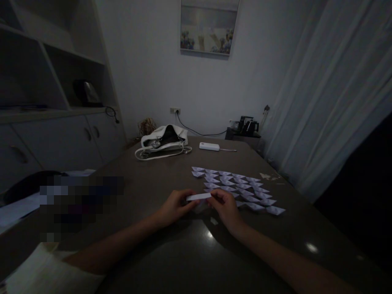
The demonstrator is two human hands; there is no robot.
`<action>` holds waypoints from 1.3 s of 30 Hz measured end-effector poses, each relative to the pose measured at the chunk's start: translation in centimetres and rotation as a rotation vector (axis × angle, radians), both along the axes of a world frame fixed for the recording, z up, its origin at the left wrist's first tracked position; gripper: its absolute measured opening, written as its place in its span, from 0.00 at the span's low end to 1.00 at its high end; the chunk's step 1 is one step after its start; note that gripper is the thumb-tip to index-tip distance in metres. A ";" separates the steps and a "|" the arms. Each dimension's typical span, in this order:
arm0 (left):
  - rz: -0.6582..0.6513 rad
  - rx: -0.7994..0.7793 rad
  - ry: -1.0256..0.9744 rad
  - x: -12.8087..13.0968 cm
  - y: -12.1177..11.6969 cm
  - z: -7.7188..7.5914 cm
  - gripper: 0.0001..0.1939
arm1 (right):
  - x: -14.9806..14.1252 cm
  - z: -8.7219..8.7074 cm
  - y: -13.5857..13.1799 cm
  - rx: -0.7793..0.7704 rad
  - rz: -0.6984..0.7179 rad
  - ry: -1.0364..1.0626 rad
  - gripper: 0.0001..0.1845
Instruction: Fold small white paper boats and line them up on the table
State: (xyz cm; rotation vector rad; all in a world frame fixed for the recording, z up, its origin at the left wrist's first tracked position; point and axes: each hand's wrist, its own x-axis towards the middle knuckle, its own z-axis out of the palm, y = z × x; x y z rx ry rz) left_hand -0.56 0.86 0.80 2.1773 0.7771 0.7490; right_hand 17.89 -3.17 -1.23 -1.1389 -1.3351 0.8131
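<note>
A narrow folded strip of white paper [199,197] is held level above the dark table [190,249]. My left hand [177,207] pinches its left end between thumb and fingers. At the other end, my right hand [226,208] is closed on it in the same way. Just beyond and to the right of my hands, several folded paper boats [240,185] stand in slanting rows. Part of the nearest rows is hidden behind my right hand.
A white handbag [165,141] lies toward the table's far end, with a white power bank [209,146] and short cable to its right. Paper scraps [270,176] lie near the right edge. Cabinets [61,139] line the left wall, and a curtain [324,90] hangs at right.
</note>
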 end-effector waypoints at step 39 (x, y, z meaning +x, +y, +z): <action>-0.067 -0.408 -0.403 -0.2 1.1 -0.9 0.14 | -0.2 0.1 -0.1 -0.246 0.086 0.415 0.09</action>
